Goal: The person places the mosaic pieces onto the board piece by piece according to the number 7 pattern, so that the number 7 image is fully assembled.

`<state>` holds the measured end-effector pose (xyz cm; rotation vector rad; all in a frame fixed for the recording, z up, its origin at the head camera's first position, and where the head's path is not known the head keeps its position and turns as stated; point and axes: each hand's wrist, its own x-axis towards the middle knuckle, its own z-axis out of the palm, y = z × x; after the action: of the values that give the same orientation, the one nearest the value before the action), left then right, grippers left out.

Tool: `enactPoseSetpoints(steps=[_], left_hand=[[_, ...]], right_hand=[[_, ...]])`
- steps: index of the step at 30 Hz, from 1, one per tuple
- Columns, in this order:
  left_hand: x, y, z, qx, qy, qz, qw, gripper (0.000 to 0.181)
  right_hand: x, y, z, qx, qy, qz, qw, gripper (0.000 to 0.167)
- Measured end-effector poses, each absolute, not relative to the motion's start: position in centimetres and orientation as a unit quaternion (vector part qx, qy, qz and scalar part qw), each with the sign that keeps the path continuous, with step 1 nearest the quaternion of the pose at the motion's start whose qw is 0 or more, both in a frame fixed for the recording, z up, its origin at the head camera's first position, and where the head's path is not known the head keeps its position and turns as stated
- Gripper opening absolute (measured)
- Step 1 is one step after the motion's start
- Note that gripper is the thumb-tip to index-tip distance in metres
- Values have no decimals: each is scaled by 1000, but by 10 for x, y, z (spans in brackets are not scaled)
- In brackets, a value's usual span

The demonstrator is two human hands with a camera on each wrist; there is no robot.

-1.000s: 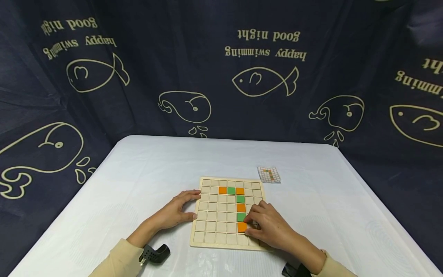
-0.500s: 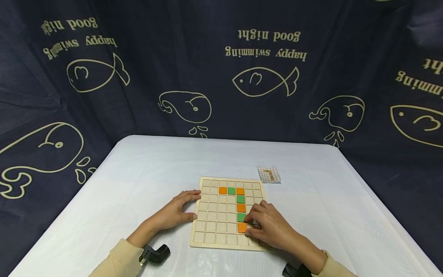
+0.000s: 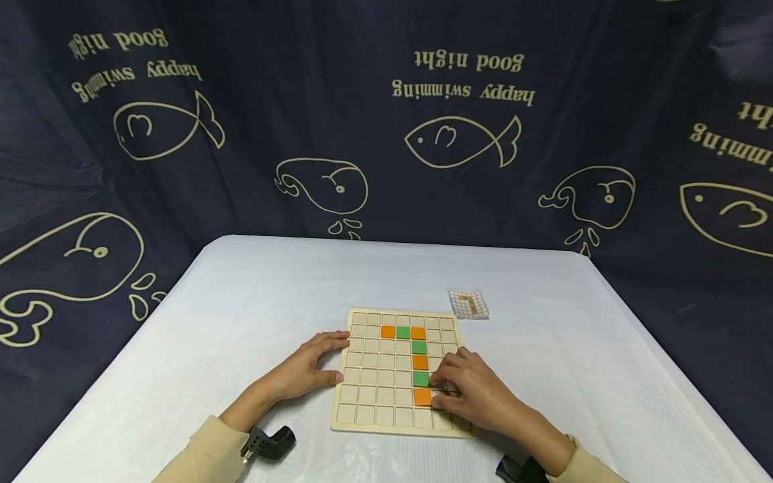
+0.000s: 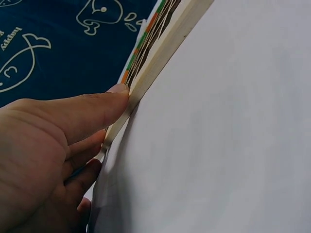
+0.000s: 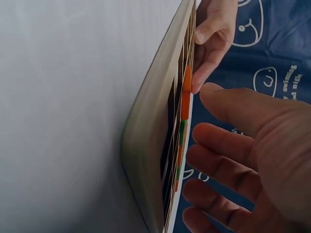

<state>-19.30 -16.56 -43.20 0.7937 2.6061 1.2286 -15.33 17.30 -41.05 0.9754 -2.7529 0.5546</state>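
Note:
A square wooden grid board [image 3: 377, 379] lies on the table. Orange and green tiles sit in its cells: a short row near the far side, then a column running towards the person. My left hand [image 3: 304, 367] rests against the board's left edge, thumb apart from the other fingers; in the left wrist view its thumb [image 4: 119, 97] touches the wooden rim. Over the right part of the board is my right hand [image 3: 474, 389], beside the nearest orange tile [image 3: 423, 397] and a green tile [image 3: 421, 379]. Its fingers are loosely bent with nothing between them in the right wrist view.
Beyond the board's far right corner lies a small card [image 3: 469, 304] printed with a grid and coloured squares. White cloth covers the table [image 3: 272, 282]. A dark curtain [image 3: 362, 100] with fish and whale drawings hangs behind it.
My right hand has drawn slightly to the right, off the nearest orange tile, leaving a bit more of that tile showing. My left hand stays at the board's edge.

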Motion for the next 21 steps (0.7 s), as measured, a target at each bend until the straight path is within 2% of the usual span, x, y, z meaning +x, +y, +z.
enactPoseSetpoints(steps=[7, 21], left_hand=[[-193, -166, -432, 271, 871, 403, 73, 60], [-193, -165, -431, 276, 875, 393, 63, 58]], right_hand=[[-151, 171, -410, 340, -920, 182, 75, 17], [-154, 174, -409, 326, -923, 180, 94, 20]])
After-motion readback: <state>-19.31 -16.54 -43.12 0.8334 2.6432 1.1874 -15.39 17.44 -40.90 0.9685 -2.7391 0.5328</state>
